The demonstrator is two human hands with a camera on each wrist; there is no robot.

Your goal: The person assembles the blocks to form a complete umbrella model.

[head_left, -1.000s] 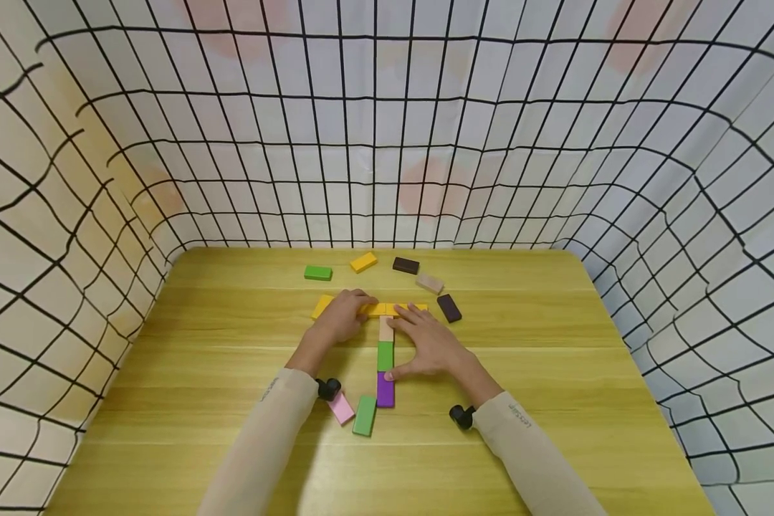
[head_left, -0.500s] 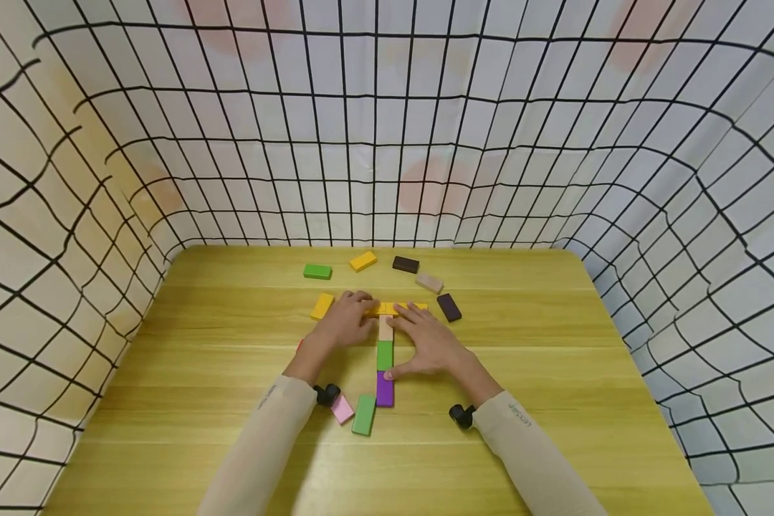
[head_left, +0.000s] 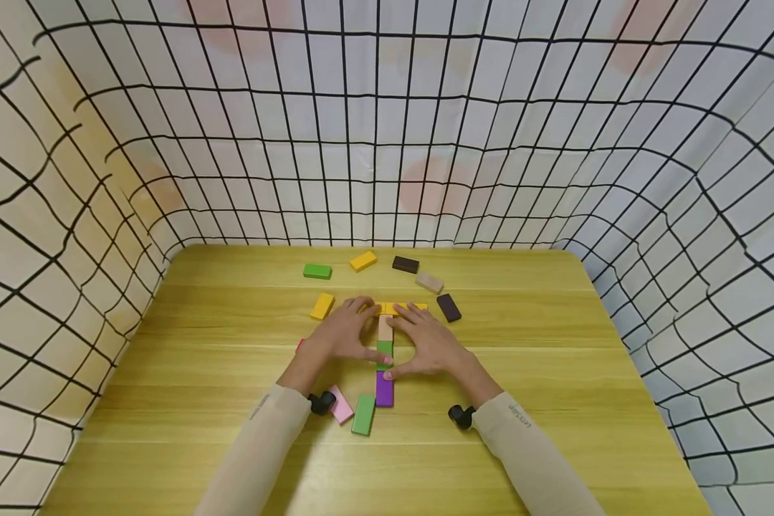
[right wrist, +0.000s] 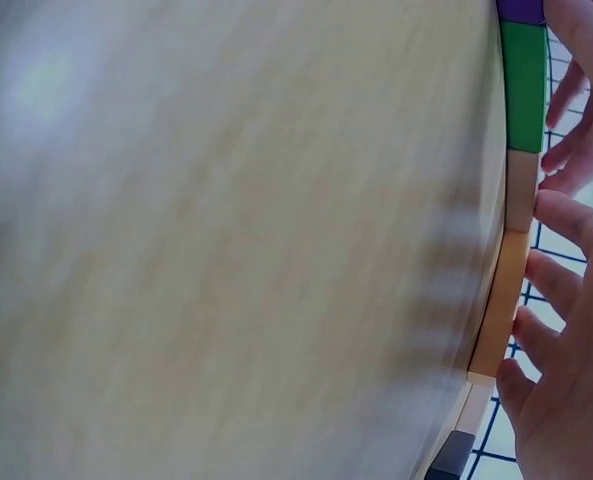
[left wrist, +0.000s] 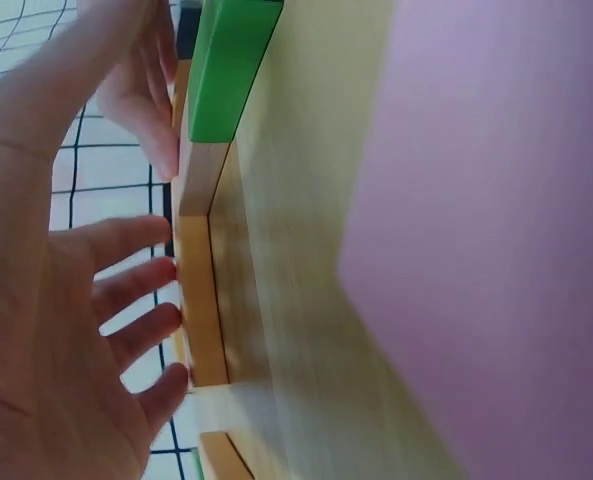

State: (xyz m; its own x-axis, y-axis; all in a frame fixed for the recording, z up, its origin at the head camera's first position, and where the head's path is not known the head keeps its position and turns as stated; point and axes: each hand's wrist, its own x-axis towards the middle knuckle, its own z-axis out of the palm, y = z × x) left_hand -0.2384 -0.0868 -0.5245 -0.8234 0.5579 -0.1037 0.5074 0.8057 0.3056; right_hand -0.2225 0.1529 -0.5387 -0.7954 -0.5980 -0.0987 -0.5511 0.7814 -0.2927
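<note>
Between and under the spread hands we see a T of blocks: a yellow bar (head_left: 385,309) at the fingertips, its long axis running left to right, and a stem of beige block (head_left: 385,327), green block (head_left: 384,347) and purple block (head_left: 384,390) pointing back past the thumbs toward the wearer. The left hand (head_left: 342,332) and right hand (head_left: 431,342) keep their fingers apart; we cannot tell how firmly they touch. A loose yellow block (head_left: 322,306) lies left of the left fingers, a dark block (head_left: 448,307) right of the right ones, a pink block (head_left: 342,405) nearer the wearer than the left thumb. Left fingers hide the bar's left end; a red piece (head_left: 299,345) is mostly covered by that wrist.
</note>
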